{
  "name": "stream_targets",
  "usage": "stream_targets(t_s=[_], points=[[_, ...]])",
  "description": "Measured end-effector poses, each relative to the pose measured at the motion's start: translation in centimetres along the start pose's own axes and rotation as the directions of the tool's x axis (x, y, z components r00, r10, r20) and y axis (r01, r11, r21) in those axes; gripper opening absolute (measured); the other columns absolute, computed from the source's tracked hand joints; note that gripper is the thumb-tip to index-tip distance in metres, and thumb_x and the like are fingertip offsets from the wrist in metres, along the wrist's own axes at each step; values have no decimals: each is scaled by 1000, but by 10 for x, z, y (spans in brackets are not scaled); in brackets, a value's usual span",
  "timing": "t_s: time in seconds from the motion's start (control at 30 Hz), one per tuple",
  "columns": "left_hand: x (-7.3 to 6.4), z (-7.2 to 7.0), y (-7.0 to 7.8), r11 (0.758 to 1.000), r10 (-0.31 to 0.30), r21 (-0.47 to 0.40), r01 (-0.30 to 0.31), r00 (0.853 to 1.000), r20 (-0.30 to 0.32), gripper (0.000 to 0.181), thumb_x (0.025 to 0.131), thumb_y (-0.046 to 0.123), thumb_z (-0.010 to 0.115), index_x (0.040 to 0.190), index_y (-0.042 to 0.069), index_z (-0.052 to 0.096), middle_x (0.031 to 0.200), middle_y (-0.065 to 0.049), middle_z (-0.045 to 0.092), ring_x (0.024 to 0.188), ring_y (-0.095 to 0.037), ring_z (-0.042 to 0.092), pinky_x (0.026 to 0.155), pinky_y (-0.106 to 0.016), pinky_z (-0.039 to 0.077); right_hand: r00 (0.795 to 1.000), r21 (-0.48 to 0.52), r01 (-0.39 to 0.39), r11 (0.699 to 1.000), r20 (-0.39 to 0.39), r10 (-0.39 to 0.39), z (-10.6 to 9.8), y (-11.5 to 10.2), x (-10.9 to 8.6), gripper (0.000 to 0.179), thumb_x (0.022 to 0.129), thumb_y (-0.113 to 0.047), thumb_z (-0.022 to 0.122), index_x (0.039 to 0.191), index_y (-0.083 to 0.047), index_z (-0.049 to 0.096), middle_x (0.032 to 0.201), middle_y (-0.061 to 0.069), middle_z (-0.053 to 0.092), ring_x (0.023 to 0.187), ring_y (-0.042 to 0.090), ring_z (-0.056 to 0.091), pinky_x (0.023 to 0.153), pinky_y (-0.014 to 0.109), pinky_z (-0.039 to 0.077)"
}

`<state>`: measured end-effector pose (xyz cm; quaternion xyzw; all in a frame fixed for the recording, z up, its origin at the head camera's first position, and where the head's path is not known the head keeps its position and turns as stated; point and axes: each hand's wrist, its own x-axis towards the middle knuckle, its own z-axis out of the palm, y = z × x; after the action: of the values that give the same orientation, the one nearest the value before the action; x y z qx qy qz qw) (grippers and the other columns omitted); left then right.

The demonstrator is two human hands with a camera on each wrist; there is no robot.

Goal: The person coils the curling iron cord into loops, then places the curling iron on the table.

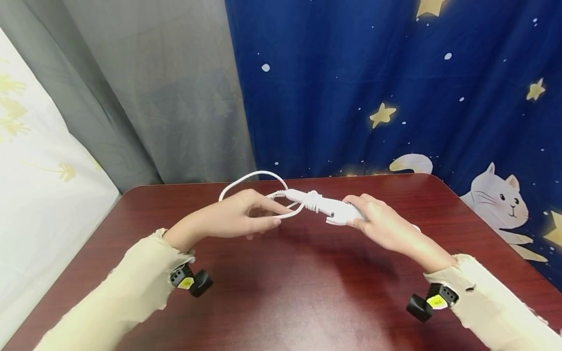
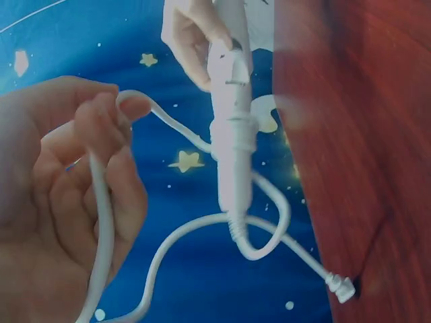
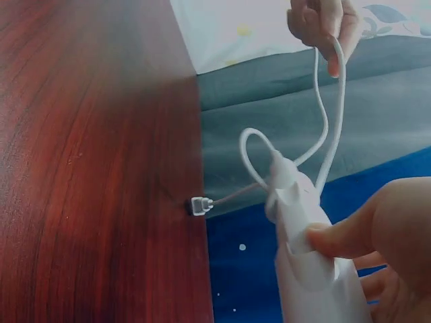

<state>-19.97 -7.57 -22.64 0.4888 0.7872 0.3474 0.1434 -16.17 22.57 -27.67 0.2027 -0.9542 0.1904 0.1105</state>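
I have one white hair-styling iron point(image 1: 344, 212) raised above the table point(image 1: 272, 292), near the middle of the head view and slightly tilted. It looks smooth and plain, with a thick body, a lever-like tab standing out on one side, a narrower handle end, and a ribbed collar where the cord point(image 1: 259, 172) leaves it. My right hand point(image 1: 379, 219) grips the body, fingers curled round it and thumb laid along the top. My left hand point(image 1: 232, 214) has the cord caught between thumb and bent fingers, well short of a fist. Some of that white cord is wound in turns round the handle; the rest makes loose loops, and the plug point(image 3: 200, 206) shows by the table's edge, though I cannot tell whether it touches the wood.

I count one iron, one cord, one plug, two hands, two cream sleeves point(image 1: 118, 287), two wrist cameras point(image 1: 201, 283), one table, one grey curtain point(image 1: 175, 97) and one blue curtain point(image 1: 307, 97)
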Motion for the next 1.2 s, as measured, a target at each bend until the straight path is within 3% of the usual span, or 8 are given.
stream_targets(t_s=[0.1,0.23,0.37,0.47,0.6,0.73,0.97,1.2], points=[[0,5,-1,999,37,-23,-36,999,35,32,95,18,51,126,13,57,60,3,43,49,-11,42,46,-26,42,1000,-7,2,1000,-14,-3,2,-2,1,34,82,-8,66,114,-5,57,93,9,57,80,22,52,71,40,43],[5,11,-2,993,57,-97,-62,997,-54,32,96,15,49,126,12,57,61,3,41,50,-12,36,45,-25,33,999,-63,41,997,1,-41,6,-9,3,36,81,-9,68,115,-6,58,93,7,57,78,21,53,70,39,44],[13,14,0,982,50,-174,-78,985,-164,29,95,13,50,122,9,61,87,0,63,69,-12,52,55,-23,44,994,-184,108,977,43,-102,13,-19,4,38,80,-13,70,116,-8,59,90,5,56,77,20,54,65,37,43],[18,17,3,980,81,-163,-114,977,-196,26,95,13,49,117,6,63,109,-3,64,86,-10,55,70,-26,48,986,-262,167,951,74,-152,19,-26,6,39,79,-16,71,116,-10,59,87,2,54,77,19,54,61,34,41],[23,19,6,984,99,-125,-130,969,-225,24,95,9,48,112,3,64,94,-3,66,71,-9,51,62,-24,44,973,-285,226,931,106,-204,25,-32,7,40,79,-17,71,116,-10,60,84,-1,52,77,17,52,59,31,38],[24,18,7,988,44,-129,-86,954,-296,23,95,8,48,109,5,66,68,3,54,51,-9,37,45,-23,31,964,-269,258,928,129,-231,27,-36,7,39,79,-17,71,116,-11,60,83,-3,51,76,15,50,61,29,36],[26,21,7,986,87,-109,-128,943,-321,22,95,8,49,109,4,66,97,0,66,73,-11,53,59,-25,46,954,-280,296,913,128,-270,29,-40,8,39,77,-16,72,115,-13,61,84,-3,52,77,16,50,63,29,37],[33,19,9,976,80,-163,-143,937,-341,22,94,5,48,108,0,65,102,-7,66,86,-13,61,67,-30,53,946,-278,315,908,171,-276,34,-46,7,40,78,-18,70,116,-12,61,85,-2,53,78,18,52,62,30,38]])
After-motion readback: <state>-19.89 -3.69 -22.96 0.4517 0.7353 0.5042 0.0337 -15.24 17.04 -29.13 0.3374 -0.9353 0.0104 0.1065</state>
